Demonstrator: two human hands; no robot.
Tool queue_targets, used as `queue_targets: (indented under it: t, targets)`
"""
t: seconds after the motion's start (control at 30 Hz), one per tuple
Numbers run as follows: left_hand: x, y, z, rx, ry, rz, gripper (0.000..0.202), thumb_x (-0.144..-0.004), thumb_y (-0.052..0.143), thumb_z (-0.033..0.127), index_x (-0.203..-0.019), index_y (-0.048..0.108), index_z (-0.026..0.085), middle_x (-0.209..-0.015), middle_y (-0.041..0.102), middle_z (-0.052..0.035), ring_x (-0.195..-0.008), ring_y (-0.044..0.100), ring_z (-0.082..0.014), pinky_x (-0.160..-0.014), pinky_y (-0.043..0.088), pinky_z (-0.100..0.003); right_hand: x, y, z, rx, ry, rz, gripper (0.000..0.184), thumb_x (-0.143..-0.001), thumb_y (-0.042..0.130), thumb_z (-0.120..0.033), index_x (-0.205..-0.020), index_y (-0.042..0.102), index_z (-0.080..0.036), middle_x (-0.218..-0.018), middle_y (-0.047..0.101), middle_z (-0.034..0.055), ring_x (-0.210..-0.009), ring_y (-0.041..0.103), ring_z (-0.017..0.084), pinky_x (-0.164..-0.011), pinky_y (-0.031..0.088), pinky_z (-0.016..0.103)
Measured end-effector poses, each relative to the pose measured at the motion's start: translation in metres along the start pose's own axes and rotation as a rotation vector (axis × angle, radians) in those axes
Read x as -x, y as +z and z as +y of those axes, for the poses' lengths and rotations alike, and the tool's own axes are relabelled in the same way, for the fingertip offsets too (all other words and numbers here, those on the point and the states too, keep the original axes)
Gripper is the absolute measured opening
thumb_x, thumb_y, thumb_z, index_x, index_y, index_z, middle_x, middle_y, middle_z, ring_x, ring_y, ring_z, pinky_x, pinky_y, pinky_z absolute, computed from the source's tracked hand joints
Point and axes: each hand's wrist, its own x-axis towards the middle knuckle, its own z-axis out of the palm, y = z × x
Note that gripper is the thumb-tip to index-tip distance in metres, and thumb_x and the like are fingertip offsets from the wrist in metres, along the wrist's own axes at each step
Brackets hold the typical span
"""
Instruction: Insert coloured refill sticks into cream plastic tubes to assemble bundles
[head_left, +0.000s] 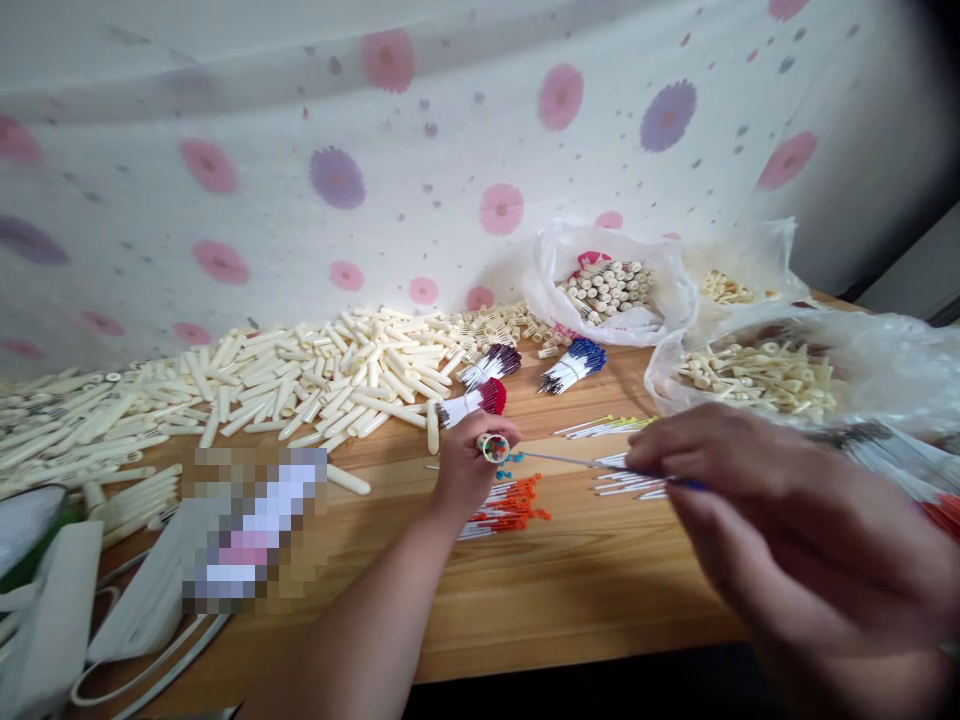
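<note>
My left hand (469, 465) is wrapped around a cream pen barrel (482, 441), its round end facing me with several coloured refill ends showing inside. Closer to the camera and blurred, my right hand (802, 530) pinches a thin pen refill (574, 460) between thumb and fingers. A bit of blue shows at the pinched end, and the thin tip points left, near the barrel's open end; whether they touch is unclear. Beside my left hand lie orange-ended refills (510, 508) and small teal-ended ones (510, 465). White refills (622, 483) lie left of my right fingers, near yellow-ended refills (600, 427).
A large heap of cream pen barrels (360, 365) covers the table's back left. Bundled refills in red (487, 397), dark purple (502, 362) and blue (581, 362) lie behind my left hand. Plastic bags (667, 320) of pen parts stand right. A white cable (142, 690) runs at front left.
</note>
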Motion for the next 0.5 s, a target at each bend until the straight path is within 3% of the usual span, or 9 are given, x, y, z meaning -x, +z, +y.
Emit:
queue_targets:
  t: [0.13, 0.5]
  targets:
    - [0.000, -0.001, 0.003, -0.036, 0.066, -0.018, 0.018, -0.080, 0.062, 0.032, -0.070, 0.066, 0.018, -0.067, 0.065, -0.0009, -0.066, 0.055, -0.0150, -0.066, 0.043, -0.028, -0.005, 0.015, -0.014, 0.079, -0.093, -0.064, 0.026, -0.077, 0.059, -0.007, -0.097, 0.061, -0.022, -0.079, 0.071, 0.0050, -0.075, 0.068, 0.017, -0.068, 0.056, 0.028]
    - [-0.002, -0.001, 0.002, -0.054, 0.155, -0.015, 0.011, -0.078, 0.061, 0.021, -0.068, 0.066, 0.018, -0.066, 0.062, -0.0002, -0.066, 0.054, -0.0145, -0.064, 0.042, -0.027, -0.004, 0.044, -0.005, 0.135, -0.171, -0.035, 0.024, -0.078, 0.059, -0.007, -0.096, 0.059, -0.022, -0.079, 0.070, 0.0055, -0.077, 0.067, 0.016, -0.068, 0.056, 0.029]
